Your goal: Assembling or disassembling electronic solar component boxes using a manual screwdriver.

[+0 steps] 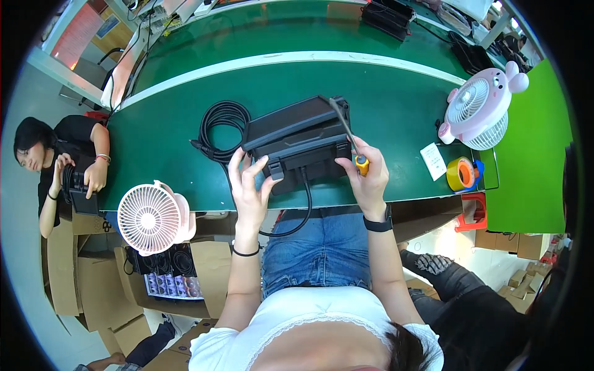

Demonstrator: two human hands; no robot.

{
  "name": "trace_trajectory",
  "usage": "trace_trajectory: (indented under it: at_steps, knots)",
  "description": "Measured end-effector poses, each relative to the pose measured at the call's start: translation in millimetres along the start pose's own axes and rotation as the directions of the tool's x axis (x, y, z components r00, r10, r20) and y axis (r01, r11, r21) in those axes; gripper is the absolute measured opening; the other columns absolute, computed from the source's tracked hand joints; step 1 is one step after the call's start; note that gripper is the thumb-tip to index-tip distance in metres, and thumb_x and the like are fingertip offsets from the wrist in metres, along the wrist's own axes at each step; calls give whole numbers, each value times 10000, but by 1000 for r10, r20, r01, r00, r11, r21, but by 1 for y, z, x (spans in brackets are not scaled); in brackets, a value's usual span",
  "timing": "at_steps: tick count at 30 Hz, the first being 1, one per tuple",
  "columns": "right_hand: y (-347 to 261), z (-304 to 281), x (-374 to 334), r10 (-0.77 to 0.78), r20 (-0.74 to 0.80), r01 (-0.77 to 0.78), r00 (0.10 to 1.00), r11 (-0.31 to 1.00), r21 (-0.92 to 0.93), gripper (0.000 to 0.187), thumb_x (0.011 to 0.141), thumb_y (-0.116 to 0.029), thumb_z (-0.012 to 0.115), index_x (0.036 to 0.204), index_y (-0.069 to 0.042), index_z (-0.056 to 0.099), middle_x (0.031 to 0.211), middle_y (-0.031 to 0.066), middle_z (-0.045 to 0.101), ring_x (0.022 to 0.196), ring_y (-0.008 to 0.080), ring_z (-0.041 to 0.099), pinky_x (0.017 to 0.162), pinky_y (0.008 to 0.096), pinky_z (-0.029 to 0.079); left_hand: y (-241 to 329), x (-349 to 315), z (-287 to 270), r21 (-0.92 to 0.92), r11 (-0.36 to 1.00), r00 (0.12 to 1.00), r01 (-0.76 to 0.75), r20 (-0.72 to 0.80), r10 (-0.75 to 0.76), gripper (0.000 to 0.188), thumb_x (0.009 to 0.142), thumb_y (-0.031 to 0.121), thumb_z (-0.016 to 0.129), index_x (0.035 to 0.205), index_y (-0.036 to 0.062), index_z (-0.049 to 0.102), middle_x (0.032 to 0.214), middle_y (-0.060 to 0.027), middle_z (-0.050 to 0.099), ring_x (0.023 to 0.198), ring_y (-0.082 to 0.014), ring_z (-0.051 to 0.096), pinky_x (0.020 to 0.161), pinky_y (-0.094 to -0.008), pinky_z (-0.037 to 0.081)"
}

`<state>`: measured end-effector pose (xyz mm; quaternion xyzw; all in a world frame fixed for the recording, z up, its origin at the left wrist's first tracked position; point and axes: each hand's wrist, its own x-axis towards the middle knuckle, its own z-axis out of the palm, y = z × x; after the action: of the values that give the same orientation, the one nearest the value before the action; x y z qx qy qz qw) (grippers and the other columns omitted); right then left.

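Note:
A black box-shaped device lies on the green table right in front of me, tilted up on its near edge. My left hand steadies its near left corner with spread fingers. My right hand rests on the near right corner and grips a screwdriver with a yellow-orange handle, its shaft pointing up across the device's right end. A coiled black cable lies to the left of the device, and one cable strand hangs from the device over the table edge toward my lap.
A pink-white desk fan clips at the table's near left edge; a pink animal-shaped fan stands at the right. Tape rolls and a paper slip lie near it. A person at left holds a black part. Cardboard boxes fill the floor.

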<state>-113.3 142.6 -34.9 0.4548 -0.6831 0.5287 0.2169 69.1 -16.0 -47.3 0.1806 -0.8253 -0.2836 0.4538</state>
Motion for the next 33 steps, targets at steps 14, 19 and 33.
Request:
trace_trajectory:
  at_steps: [14,19,33]
  knots:
    - [-5,1,35,561,181,-585,808,725,363,371,835,-133,776,1107,-25,549,1010,49,647,816,112,592,747,236,487,-6,-1,5,-56,998,1000,-5,-7,5,381,847,43,720,1211,78,610,1404,-231,370,1297,-408,458,1058,-505,469]
    - [6,-3,30,601,326,-681,730,603,414,504,828,-231,792,1201,-40,511,1293,116,571,1067,159,550,899,278,453,10,1,1,28,998,998,63,6,-63,347,851,16,676,1185,56,592,1425,-220,385,1296,-389,480,1096,-458,417]
    - [9,-7,-3,625,406,-740,667,494,456,520,839,-200,767,1228,-64,452,1331,114,521,746,36,460,675,191,434,24,-9,-1,46,976,977,211,9,-211,284,752,158,839,965,78,669,1484,-194,335,1352,-393,407,1097,-484,357]
